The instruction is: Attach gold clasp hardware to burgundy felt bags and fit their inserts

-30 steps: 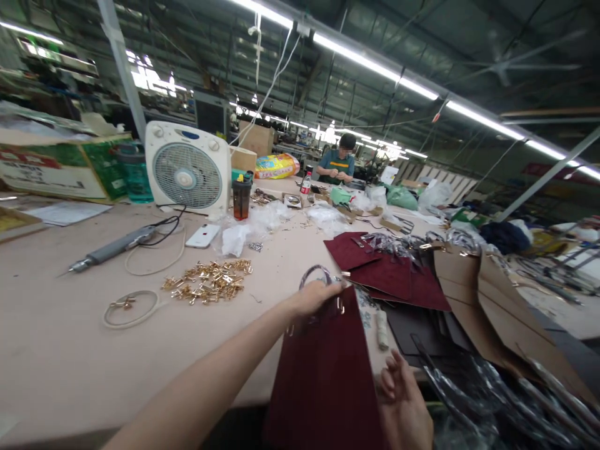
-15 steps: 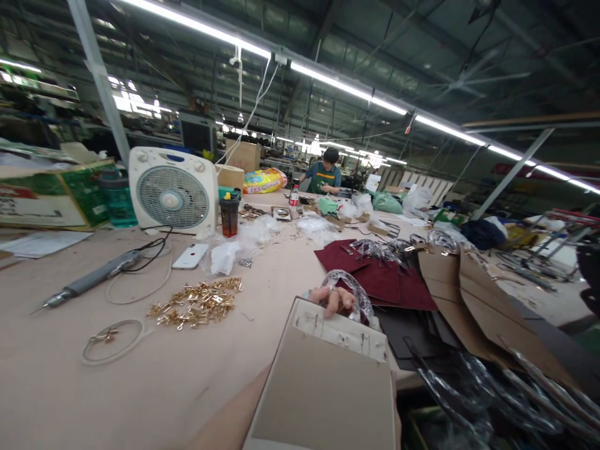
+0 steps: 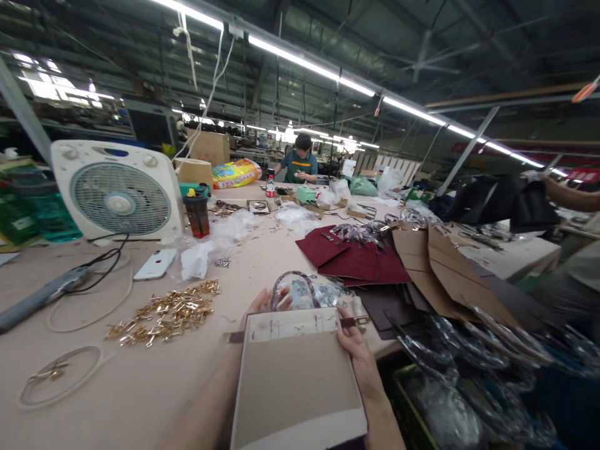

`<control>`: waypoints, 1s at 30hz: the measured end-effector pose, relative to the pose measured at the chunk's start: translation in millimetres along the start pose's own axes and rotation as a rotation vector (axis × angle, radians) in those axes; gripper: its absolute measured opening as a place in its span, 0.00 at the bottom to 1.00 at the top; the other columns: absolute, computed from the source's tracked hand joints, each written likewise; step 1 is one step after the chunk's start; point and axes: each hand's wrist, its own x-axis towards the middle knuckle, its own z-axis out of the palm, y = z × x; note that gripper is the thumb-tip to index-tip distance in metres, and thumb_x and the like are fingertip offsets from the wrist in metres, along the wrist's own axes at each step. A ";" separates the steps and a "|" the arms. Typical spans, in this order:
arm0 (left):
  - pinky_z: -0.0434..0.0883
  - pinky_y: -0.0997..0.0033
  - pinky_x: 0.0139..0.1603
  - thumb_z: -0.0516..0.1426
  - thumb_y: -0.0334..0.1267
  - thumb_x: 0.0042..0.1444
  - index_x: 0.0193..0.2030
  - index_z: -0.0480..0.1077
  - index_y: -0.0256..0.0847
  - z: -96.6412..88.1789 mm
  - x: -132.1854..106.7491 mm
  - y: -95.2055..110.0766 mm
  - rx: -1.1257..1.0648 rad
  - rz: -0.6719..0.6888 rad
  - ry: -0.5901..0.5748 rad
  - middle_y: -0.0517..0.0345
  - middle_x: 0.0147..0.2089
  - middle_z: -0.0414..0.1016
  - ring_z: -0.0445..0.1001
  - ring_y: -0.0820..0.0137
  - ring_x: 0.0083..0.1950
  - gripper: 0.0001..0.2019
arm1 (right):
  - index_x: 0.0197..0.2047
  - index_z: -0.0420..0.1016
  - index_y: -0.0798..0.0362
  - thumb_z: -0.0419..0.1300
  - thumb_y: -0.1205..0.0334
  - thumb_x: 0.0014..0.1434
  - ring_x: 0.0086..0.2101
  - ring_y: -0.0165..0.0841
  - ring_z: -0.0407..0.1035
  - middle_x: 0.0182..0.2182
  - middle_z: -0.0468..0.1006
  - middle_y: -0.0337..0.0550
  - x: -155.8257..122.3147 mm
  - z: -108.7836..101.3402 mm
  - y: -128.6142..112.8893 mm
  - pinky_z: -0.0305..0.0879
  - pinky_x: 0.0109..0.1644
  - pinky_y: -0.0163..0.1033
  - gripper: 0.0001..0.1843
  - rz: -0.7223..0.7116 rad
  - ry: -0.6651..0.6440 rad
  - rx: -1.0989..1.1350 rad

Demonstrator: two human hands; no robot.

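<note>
I hold a flat bag panel [image 3: 295, 375] with its pale beige lining side up, over the near edge of the table [image 3: 117, 400]. A plastic-wrapped loop handle [image 3: 293, 289] sticks out of its far end. My left hand [image 3: 262, 303] grips the far left corner by the handle, fingers curled behind the panel. My right hand [image 3: 354, 340] is closed on the right edge near a small gold buckle [image 3: 360, 320].
A pile of gold metal fittings [image 3: 164, 310] lies left of the panel. Maroon bag panels [image 3: 356, 259] and brown card pieces [image 3: 445, 269] are stacked to the right, wrapped handles [image 3: 473, 350] below them. A fan [image 3: 117, 194], a phone [image 3: 155, 264] and a power screwdriver [image 3: 40, 297] lie at left. One person sits far back, another stands at right.
The maroon panel was turned over, so its beige side now faces up. My right hand came up onto its right edge. The camera view swung to the right.
</note>
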 end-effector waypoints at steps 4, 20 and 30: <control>0.75 0.47 0.62 0.36 0.76 0.59 0.73 0.60 0.43 -39.2 -36.0 -5.3 -0.347 -0.072 -0.085 0.43 0.72 0.68 0.74 0.51 0.67 0.48 | 0.64 0.75 0.44 0.79 0.49 0.44 0.50 0.50 0.80 0.54 0.83 0.48 16.5 -15.1 11.4 0.76 0.51 0.53 0.44 0.094 -0.082 -0.062; 0.55 0.43 0.77 0.69 0.47 0.54 0.66 0.71 0.51 -45.6 -71.9 -9.1 1.044 0.275 0.026 0.51 0.79 0.54 0.51 0.48 0.79 0.32 | 0.55 0.83 0.49 0.64 0.51 0.63 0.61 0.49 0.71 0.59 0.79 0.52 25.5 -8.5 41.7 0.64 0.69 0.59 0.20 -0.337 -0.063 -0.902; 0.73 0.43 0.63 0.62 0.56 0.62 0.60 0.76 0.60 -24.1 -48.1 -62.1 1.120 0.455 0.254 0.60 0.61 0.80 0.75 0.53 0.64 0.21 | 0.61 0.80 0.47 0.59 0.55 0.70 0.61 0.47 0.71 0.60 0.78 0.51 14.8 -5.2 43.3 0.67 0.68 0.55 0.19 -0.520 -0.051 -1.111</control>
